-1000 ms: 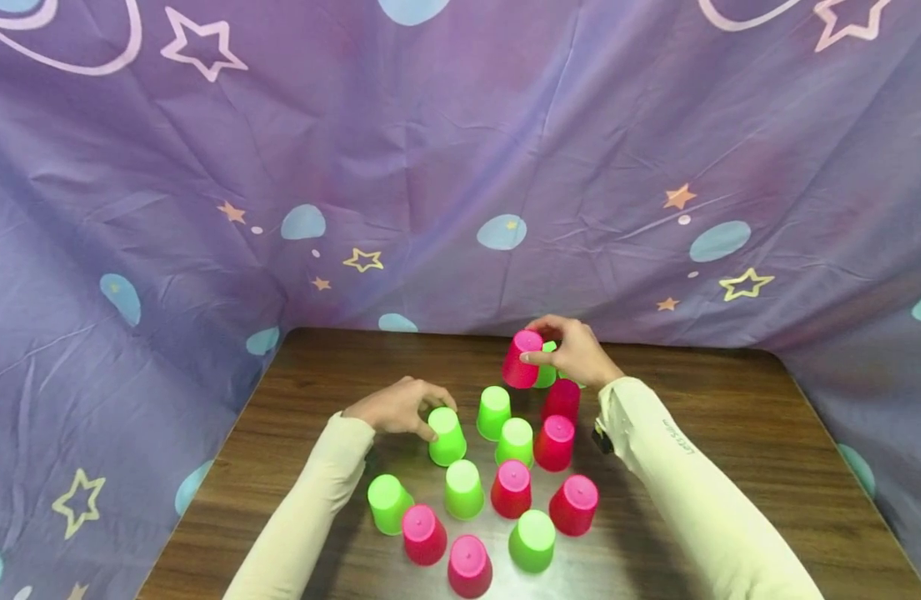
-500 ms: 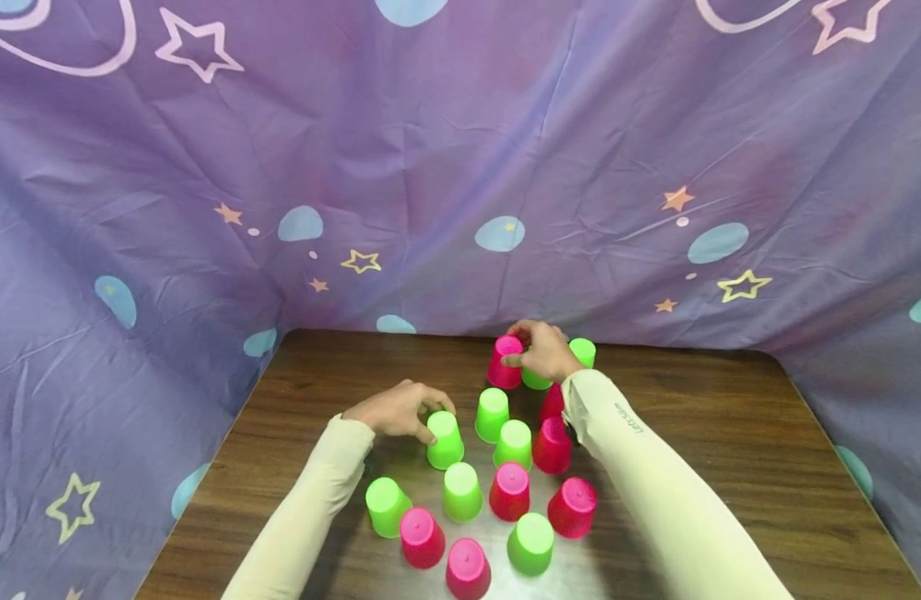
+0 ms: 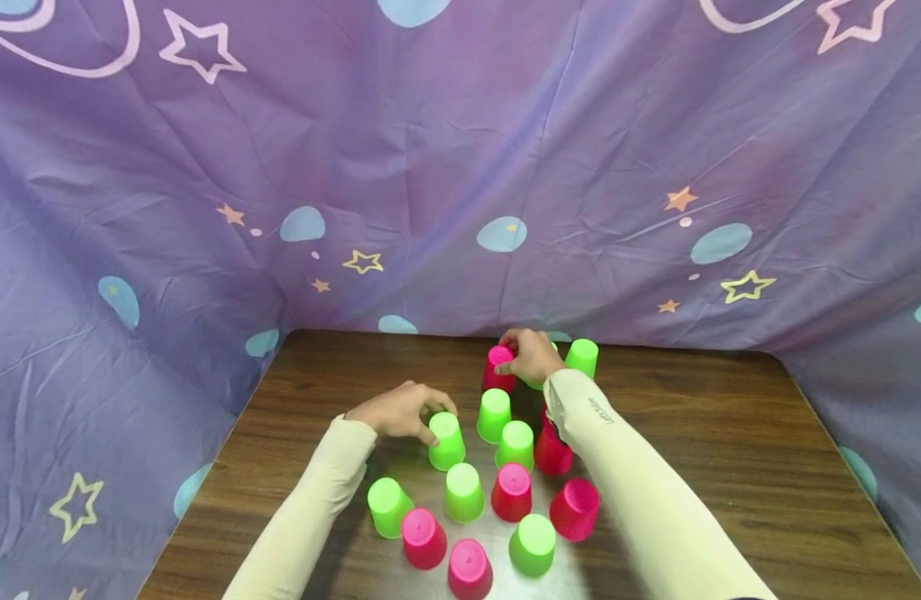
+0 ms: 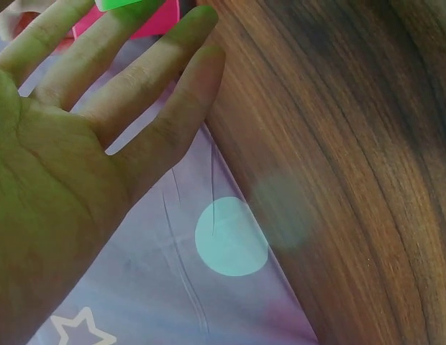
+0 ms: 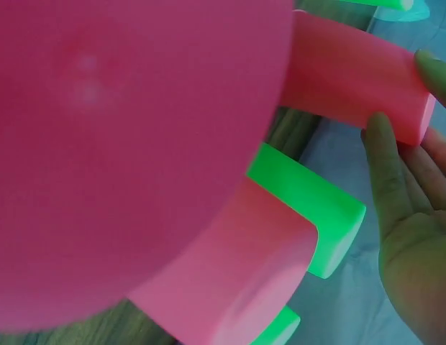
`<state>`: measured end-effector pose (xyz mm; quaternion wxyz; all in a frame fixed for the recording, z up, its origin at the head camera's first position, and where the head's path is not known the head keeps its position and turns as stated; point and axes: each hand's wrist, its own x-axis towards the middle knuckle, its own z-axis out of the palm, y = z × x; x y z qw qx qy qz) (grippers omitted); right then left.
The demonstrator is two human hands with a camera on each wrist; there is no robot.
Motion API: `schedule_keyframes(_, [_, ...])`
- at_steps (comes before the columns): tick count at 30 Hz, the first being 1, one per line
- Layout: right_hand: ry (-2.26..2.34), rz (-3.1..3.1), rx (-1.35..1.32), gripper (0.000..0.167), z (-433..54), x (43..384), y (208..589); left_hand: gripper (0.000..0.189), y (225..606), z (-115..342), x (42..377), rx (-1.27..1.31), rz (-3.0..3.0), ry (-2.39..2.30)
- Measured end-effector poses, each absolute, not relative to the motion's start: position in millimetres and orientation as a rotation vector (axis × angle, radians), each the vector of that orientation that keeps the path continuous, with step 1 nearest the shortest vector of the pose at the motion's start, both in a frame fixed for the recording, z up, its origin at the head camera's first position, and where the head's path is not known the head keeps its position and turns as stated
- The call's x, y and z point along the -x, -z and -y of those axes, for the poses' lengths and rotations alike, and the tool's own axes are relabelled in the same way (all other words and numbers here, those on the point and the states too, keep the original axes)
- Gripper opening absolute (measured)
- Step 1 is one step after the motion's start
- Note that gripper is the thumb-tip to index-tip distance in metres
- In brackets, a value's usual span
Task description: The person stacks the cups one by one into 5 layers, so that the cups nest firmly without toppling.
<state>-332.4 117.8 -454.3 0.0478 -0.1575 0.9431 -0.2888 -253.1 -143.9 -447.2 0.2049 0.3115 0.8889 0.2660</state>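
Upside-down green and pink plastic cups stand on a brown wooden table point(image 3: 340, 367). My left hand point(image 3: 400, 410) reaches in from the left, thumb and fingers around the upper part of a green cup point(image 3: 447, 446); only a sliver of green shows past the fingers in the left wrist view. At the far side, my right hand point(image 3: 533, 357) grips a pink cup point(image 3: 498, 371) near its base, which faces up. The right wrist view shows thumb and fingers on that pink cup point(image 5: 360, 75). Just in front of it stands another green cup point(image 3: 493, 415).
Nearer me are more cups, among them a pink cup point(image 3: 470, 571) and a green cup point(image 3: 533, 546). A green cup point(image 3: 583, 358) stands behind my right wrist, and a pink cup point(image 3: 553, 450) is partly hidden by the right sleeve. A purple patterned cloth point(image 3: 460, 167) hangs behind the table.
My right hand has carried the pink cup leftward and lowered it at the far side, uncovering the green cup behind the wrist. The left hand has stayed at its green cup.
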Motion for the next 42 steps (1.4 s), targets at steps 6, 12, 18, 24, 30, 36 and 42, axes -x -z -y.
schedule_keyframes(6, [0.823,-2.910,0.449,0.048,-121.2,338.8,459.5,0.045,447.1,142.3,253.7,-0.851,-2.458,-0.787])
schedule_keyframes(12, [0.771,-2.913,0.444,0.048,-117.9,338.4,457.1,0.044,448.3,144.3,253.8,-0.859,-2.477,-0.772])
schedule_keyframes(18, [0.709,-2.909,0.399,0.051,-114.0,338.8,453.8,0.045,451.0,145.7,254.8,-0.864,-2.491,-0.747])
schedule_keyframes(24, [0.646,-2.946,0.366,0.051,-112.2,341.4,453.2,0.047,449.5,151.9,254.7,-0.803,-2.516,-0.795])
schedule_keyframes(30, [0.654,-2.968,0.366,0.051,-115.7,346.1,457.6,0.048,448.5,155.3,254.7,-0.809,-2.529,-0.804])
schedule_keyframes(36, [0.636,-2.990,0.413,0.049,-109.9,344.2,456.0,0.048,449.9,158.6,253.2,-0.794,-2.523,-0.828])
schedule_keyframes(42, [0.607,-3.012,0.423,0.046,-108.7,346.3,456.0,0.048,449.8,159.5,253.5,-0.812,-2.532,-0.809])
